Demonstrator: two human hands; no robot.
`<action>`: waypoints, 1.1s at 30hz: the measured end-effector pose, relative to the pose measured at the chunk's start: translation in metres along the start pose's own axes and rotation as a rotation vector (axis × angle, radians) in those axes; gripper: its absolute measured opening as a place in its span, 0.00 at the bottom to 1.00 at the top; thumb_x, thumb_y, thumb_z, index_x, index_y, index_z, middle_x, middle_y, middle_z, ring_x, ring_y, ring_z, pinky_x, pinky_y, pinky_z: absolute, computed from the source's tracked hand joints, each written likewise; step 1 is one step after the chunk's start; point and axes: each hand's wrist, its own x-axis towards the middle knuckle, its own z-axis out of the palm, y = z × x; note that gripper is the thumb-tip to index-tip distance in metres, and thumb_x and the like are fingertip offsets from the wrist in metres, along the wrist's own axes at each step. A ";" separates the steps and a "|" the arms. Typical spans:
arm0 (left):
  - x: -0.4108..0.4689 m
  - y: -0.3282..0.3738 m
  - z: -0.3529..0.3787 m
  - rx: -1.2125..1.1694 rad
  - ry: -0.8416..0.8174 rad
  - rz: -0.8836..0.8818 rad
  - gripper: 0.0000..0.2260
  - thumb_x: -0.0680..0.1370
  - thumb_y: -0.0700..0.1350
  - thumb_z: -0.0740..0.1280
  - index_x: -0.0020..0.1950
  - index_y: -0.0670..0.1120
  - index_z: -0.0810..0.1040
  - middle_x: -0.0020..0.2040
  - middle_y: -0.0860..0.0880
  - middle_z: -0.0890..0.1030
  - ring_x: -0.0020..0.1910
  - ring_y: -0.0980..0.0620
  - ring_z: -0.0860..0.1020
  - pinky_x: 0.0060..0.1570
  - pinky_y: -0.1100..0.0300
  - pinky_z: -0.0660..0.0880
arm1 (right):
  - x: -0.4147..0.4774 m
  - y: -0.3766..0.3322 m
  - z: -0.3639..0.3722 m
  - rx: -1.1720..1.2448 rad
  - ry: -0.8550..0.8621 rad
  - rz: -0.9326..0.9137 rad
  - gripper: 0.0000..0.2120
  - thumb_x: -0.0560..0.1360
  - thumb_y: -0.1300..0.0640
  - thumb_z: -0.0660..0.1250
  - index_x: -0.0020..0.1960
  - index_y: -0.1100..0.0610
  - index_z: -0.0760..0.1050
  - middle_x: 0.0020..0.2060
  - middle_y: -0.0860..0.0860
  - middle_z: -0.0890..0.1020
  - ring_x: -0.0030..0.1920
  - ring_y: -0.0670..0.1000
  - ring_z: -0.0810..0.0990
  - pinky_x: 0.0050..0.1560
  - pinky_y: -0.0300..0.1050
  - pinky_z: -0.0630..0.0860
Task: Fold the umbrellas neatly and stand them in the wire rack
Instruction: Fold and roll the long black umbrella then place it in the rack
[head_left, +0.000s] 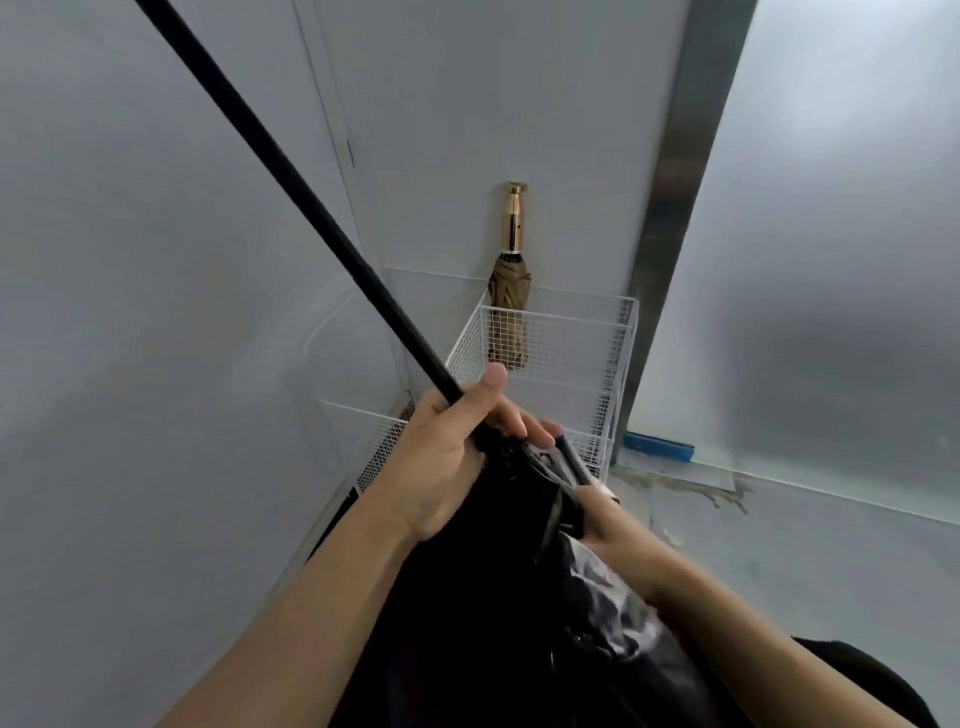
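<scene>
**Black umbrella (483, 613) at close range**

Head view: left hand (447, 452) curled round its shaft (311, 208), which ran toward 11 o'clock. Right hand (600, 506) lay mostly behind that umbrella; its grip could not be told. At 12 o'clock, a folded tan umbrella (510, 312) stood in the wire rack (571, 338).

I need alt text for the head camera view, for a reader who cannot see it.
A person's left hand grips the shaft of a black umbrella, while the right hand, mostly hidden, is at its loose canopy. Behind them, a folded tan umbrella with a gold handle stands in a white wire rack.
</scene>
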 end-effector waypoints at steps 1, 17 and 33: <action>-0.005 -0.003 0.003 -0.021 -0.027 -0.029 0.22 0.75 0.56 0.66 0.31 0.39 0.76 0.33 0.37 0.80 0.46 0.38 0.83 0.49 0.53 0.79 | -0.002 0.002 0.002 0.013 -0.027 0.020 0.19 0.64 0.33 0.75 0.42 0.47 0.83 0.35 0.35 0.81 0.41 0.39 0.76 0.44 0.38 0.72; -0.024 -0.078 -0.020 0.147 0.506 0.103 0.26 0.75 0.60 0.62 0.26 0.42 0.66 0.23 0.44 0.67 0.25 0.46 0.74 0.37 0.57 0.77 | -0.030 -0.019 -0.006 -0.613 0.023 0.365 0.13 0.66 0.44 0.73 0.37 0.55 0.80 0.32 0.53 0.81 0.35 0.53 0.79 0.41 0.54 0.78; -0.001 -0.078 -0.054 0.171 0.817 0.071 0.24 0.81 0.57 0.61 0.30 0.44 0.68 0.25 0.47 0.78 0.36 0.44 0.78 0.63 0.38 0.73 | -0.033 0.021 -0.019 -0.040 0.456 0.297 0.07 0.76 0.57 0.72 0.38 0.53 0.83 0.30 0.47 0.81 0.33 0.45 0.77 0.36 0.38 0.71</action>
